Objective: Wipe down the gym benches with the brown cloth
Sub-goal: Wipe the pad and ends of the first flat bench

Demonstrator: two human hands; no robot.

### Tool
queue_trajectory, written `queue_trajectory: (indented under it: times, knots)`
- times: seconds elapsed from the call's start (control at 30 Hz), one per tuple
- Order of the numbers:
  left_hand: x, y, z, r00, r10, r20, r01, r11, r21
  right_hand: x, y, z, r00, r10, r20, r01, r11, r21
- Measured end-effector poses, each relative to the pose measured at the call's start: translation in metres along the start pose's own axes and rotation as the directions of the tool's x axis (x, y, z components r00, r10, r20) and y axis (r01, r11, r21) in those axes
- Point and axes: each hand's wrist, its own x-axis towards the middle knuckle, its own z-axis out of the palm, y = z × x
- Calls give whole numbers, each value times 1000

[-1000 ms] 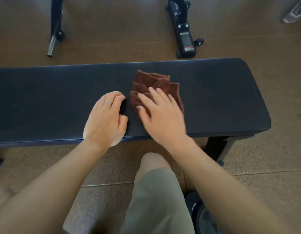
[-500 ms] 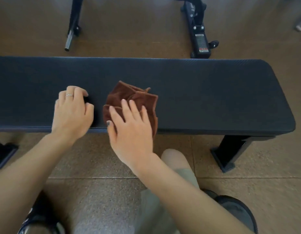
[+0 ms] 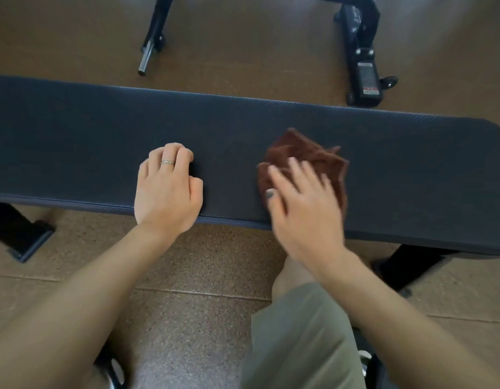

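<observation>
**Brown cloth under our right palm on the bench**

While we lean over it, the dark padded gym bench runs under both our hands. Our right hand, blurred, lies flat with fingers straight and spread, pressing the crumpled brown cloth, which pokes out beyond the fingertips. Our left hand rests beside it on the pad, apart from the cloth, fingers curled under, holding nothing, a ring on one finger.

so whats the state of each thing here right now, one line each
brown cloth: crumpled, flat on the bench, under the right hand
right hand: fingers straight, pressing the cloth, motion-blurred
left hand: fingers curled, resting on the pad, holding nothing
bench: upright, pad dark and bare elsewhere
</observation>
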Motion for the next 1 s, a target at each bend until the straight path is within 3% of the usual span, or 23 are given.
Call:
queue_trajectory:
  times: [0.07,0.17,0.43,0.57,0.73,0.83,0.93,1.0]
  knots:
    - [1,-1,1,1000,4,-7,-4,1000,-7,8,-27,11,988,-137,67,136,990,21]
    - [3,-1,3,1000,3,-9,-3,1000,-17,41,-43,19,970,-226,87,224,974,24]
    - [3,-3,6,1000,5,-30,-5,1000,-20,146,-91,50,967,-245,78,245,970,9]
    - [4,-8,6,998,20,-52,-22,999,-33,162,-77,47,946,-302,120,297,953,59]
    - [3,-5,8,997,6,-74,-9,999,-41,165,39,13,994,-101,-32,102,994,28]
    - [1,-4,7,997,-1,-73,-1,1000,-20,149,91,-10,992,104,-67,-104,995,-7]
    - [3,-5,8,997,12,-72,-13,1000,-17,146,65,1,969,237,-71,-240,970,-28]
    - [2,-6,9,997,19,-69,-20,1000,-21,153,11,20,989,149,-20,-149,989,-7]
